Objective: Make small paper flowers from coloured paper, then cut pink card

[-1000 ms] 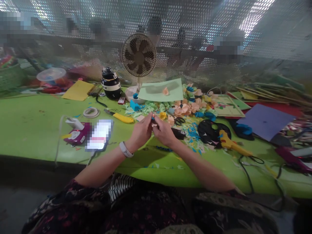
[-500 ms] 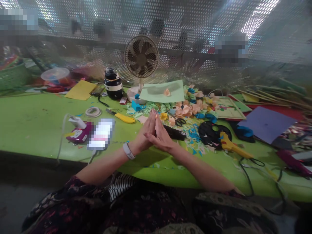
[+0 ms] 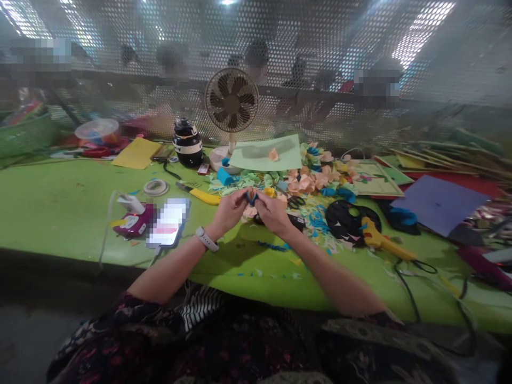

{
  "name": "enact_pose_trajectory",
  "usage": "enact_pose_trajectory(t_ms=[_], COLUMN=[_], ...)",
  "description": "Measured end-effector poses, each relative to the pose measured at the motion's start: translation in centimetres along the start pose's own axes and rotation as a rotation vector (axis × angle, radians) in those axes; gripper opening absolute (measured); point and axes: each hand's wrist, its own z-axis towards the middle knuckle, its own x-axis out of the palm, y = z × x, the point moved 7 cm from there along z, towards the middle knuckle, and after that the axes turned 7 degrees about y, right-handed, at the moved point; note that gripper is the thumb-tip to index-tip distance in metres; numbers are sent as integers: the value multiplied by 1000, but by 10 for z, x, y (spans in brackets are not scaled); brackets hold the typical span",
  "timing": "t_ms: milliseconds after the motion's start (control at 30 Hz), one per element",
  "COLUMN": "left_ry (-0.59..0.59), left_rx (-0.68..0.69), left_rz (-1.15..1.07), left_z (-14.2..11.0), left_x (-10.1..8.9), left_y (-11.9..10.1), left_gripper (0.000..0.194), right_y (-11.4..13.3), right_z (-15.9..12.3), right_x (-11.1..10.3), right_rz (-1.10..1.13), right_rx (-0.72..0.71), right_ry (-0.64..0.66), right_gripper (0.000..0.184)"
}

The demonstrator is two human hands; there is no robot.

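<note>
A small blue paper flower (image 3: 251, 198) with a peach-orange middle is pinched between my two hands above the green table. My left hand (image 3: 229, 211), with a white watch on its wrist, grips it from one side by the fingertips. My right hand (image 3: 273, 213) closes on the other side. Fingers cover part of the flower. Past my hands lie paper scraps and a yellow paper piece (image 3: 269, 191). Scissors (image 3: 296, 202) rest beside my right hand, and a black object (image 3: 296, 221) is partly hidden under it. A blue frilled strip (image 3: 272, 246) lies below.
A yellow cutter knife (image 3: 205, 196), tape roll (image 3: 156, 187) and lit phone (image 3: 168, 223) sit left. A yellow glue gun (image 3: 386, 242) with a cord lies right. Behind stand a fan (image 3: 232, 101), a dark jug (image 3: 188, 146) and heaped peach paper flowers (image 3: 306, 180).
My palms, pressed together around the piece half a second ago, have parted. Fingertips of both hands now hold the blue paper flower, which shows between them. The camera view has shifted slightly.
</note>
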Motion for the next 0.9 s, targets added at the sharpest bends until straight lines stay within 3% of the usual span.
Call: enact_pose_trajectory(t_ms=[133,267,400,900], left_ry=[-4,-16,-19,-56], left_rx=[-28,-177,-228,-230], left_rz=[-175,-448,-493,-491], left_z=[3,5,5,3], left_x=[-4,-7,-7,-5], left_y=[-2,10,16,6], left_gripper=[21,23,27,28], right_y=[-5,-18,-24,-19], right_z=[1,7,9,7], right_x=[-11,-9,2,2], right_rz=[172,553,816,736], right_rx=[1,68,154,135], right_ry=[-118,-79,-38,-41], right_gripper=[30,26,29,20])
